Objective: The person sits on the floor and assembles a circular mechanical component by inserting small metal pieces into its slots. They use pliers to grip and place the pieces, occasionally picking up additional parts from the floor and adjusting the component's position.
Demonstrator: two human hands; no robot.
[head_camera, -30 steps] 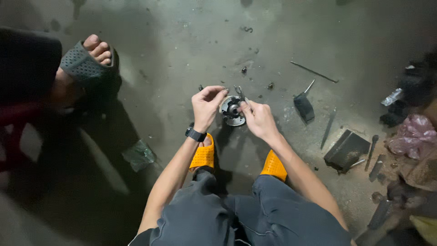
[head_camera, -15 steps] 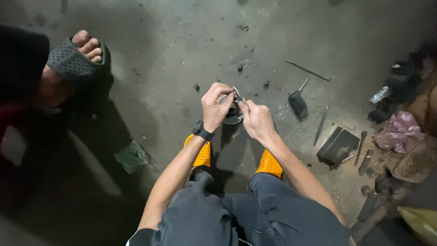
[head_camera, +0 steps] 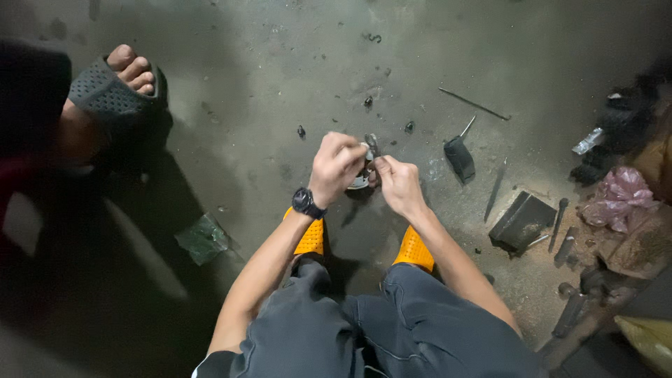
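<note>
dim gritty concrete floor [head_camera: 280, 56], squatting over small round metal part [head_camera: 361, 179] held just above it, between orange sandals [head_camera: 311, 236]. left hand [head_camera: 336, 166] fingers curled tight on part, right hand [head_camera: 399, 185] pinching thin tool at its top; could slip from greasy grip, drop among loose bits [head_camera: 369, 102]

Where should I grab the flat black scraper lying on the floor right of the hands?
Probably by the thin metal shank of the black scraper, which points up and to the right, away from the right hand. Come from above, grip across that narrow shank. The wide dark blade lies flat on the concrete floor, so it offers little edge.
</note>
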